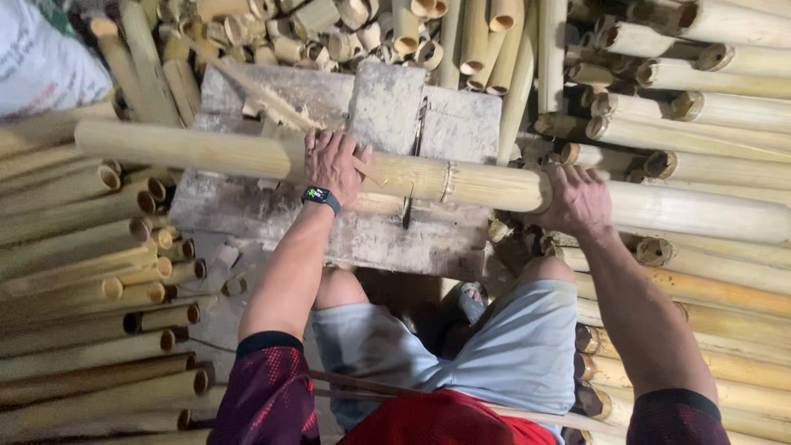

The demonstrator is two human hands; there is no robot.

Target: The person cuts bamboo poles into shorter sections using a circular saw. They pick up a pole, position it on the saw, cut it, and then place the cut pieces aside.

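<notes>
A long bamboo pole (461, 183) lies crosswise on the wooden block (247, 206), left hand (334, 165) clasped over it above the block, right hand (578, 202) gripping it beyond the block's right edge

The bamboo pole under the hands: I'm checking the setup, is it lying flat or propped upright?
Lying flat: the pole rests crosswise on the block, left hand and right hand gripping it.
</notes>
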